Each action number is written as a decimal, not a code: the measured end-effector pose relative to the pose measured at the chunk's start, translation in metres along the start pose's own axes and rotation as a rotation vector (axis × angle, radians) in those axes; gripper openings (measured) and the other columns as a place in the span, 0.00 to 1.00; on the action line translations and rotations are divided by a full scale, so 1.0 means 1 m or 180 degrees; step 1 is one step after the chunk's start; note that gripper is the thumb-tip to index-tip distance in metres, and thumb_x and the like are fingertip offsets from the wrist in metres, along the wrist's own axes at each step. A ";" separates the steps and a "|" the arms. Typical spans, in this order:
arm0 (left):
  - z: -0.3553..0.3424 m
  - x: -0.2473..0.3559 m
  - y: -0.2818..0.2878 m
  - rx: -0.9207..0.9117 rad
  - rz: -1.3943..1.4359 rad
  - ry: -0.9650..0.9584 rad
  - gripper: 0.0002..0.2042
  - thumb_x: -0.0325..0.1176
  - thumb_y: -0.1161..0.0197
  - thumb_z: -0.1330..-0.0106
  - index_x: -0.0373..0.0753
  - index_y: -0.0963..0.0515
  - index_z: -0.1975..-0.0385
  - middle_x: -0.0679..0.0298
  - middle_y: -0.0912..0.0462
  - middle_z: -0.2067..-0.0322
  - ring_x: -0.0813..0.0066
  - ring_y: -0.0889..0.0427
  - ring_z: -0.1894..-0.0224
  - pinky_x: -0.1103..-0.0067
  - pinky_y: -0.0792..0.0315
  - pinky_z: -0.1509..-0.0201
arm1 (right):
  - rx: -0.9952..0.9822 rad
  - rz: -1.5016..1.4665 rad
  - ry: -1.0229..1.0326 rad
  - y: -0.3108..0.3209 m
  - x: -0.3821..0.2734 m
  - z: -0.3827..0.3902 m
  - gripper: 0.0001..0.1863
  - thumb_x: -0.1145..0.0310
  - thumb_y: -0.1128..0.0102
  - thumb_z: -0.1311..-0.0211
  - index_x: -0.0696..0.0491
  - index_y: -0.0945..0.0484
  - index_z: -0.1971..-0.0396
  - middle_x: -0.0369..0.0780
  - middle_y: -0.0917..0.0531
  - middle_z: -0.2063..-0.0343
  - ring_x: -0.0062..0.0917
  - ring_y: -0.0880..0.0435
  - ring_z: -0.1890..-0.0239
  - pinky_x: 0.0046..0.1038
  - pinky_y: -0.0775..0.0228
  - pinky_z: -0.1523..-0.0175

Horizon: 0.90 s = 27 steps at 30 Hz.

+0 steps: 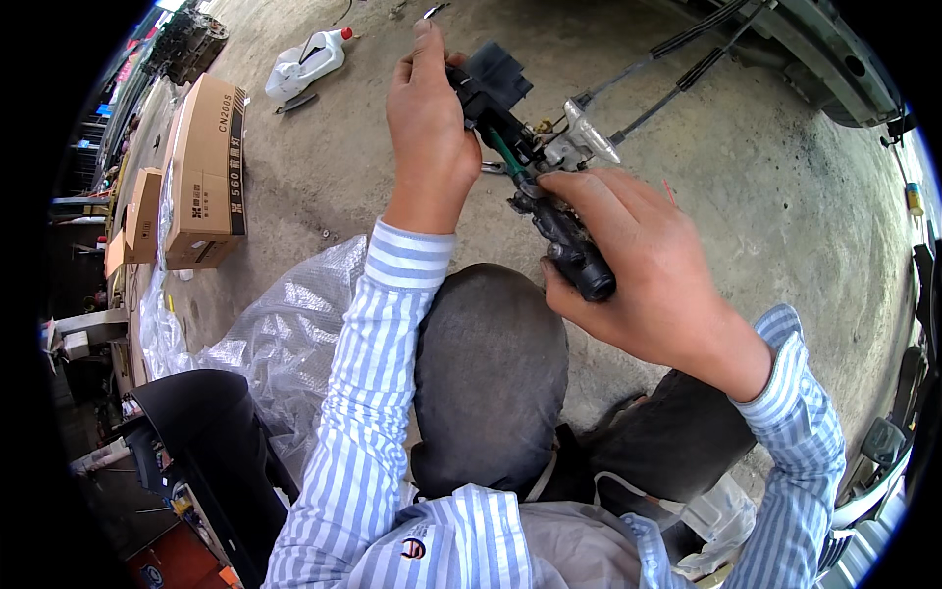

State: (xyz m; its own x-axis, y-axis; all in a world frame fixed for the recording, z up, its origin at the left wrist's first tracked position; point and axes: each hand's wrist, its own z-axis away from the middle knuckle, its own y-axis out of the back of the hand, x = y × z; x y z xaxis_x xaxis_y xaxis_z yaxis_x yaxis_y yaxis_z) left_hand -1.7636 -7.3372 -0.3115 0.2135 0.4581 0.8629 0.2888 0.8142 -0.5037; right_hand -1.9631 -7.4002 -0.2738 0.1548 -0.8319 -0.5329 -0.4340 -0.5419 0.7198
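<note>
well to the right of the tall brown cardboard box [204, 187], a long black mechanism [554, 228] with a square block at its upper end, a green strip along its middle and a rounded cylinder at its lower end is held aslant above the grey concrete floor [765, 211]. the left hand [432, 128] is curled about the upper end, thumb raised, its other fingers partly hidden; the right hand [638, 255] pinches the lower end between thumb and fingers. a silver metal piece with dark rods [589, 135], also right of the box, is just beside the mechanism; whether they join i cannot tell. a white plastic jug with a red cap [306, 69] lies beyond the box to its right, and clear bubble wrap [294, 309] spreads on the box's near side.
</note>
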 end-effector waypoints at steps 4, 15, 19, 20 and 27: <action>-0.006 -0.004 0.009 -0.0034 0.0065 0.0090 0.19 0.48 0.36 0.28 0.37 0.30 0.59 0.65 0.24 0.68 0.77 0.21 0.70 0.76 0.20 0.65 | -0.0157 -0.0117 0.0024 0.008 -0.002 0.001 0.31 0.73 0.30 0.56 0.58 0.25 0.47 0.48 0.19 0.60 0.46 0.18 0.59 0.39 0.25 0.55; -0.044 -0.016 0.062 -0.0412 0.0795 0.1181 0.19 0.49 0.48 0.24 0.35 0.30 0.58 0.50 0.17 0.64 0.53 0.16 0.59 0.53 0.22 0.47 | 0.2096 0.0027 -0.1666 0.116 0.101 0.163 0.32 0.67 0.30 0.38 0.64 0.31 0.38 0.50 0.18 0.47 0.33 0.18 0.44 0.34 0.29 0.38; -0.027 -0.012 0.037 -0.0399 0.0870 0.1456 0.24 0.53 0.51 0.25 0.32 0.27 0.56 0.51 0.18 0.61 0.56 0.19 0.54 0.53 0.26 0.41 | 0.2110 0.0882 -0.2643 0.046 0.197 0.267 0.29 0.68 0.30 0.38 0.56 0.28 0.39 0.41 0.16 0.56 0.19 0.20 0.56 0.23 0.28 0.47; -0.039 -0.014 0.054 -0.0884 0.1094 0.1545 0.26 0.53 0.51 0.25 0.28 0.27 0.54 0.49 0.20 0.57 0.56 0.20 0.52 0.55 0.28 0.39 | 0.2154 0.0691 -0.2958 0.024 0.204 0.279 0.28 0.67 0.30 0.38 0.55 0.27 0.39 0.41 0.16 0.59 0.20 0.20 0.59 0.25 0.28 0.50; -0.027 0.006 0.052 -0.1576 0.1520 0.1180 0.19 0.45 0.37 0.31 0.32 0.23 0.57 0.47 0.24 0.51 0.54 0.25 0.47 0.59 0.31 0.34 | 0.2249 0.0415 -0.3605 -0.054 0.218 0.343 0.33 0.59 0.28 0.40 0.55 0.29 0.37 0.46 0.16 0.62 0.32 0.17 0.61 0.31 0.25 0.51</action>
State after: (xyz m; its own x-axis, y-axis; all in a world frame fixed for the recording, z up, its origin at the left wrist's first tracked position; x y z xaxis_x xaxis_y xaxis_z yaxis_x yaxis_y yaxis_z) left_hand -1.7223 -7.3014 -0.3337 0.6921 0.4987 0.5218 0.4514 0.2650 -0.8520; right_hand -2.2100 -7.5112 -0.5814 -0.5884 -0.1296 -0.7981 -0.8046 -0.0034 0.5938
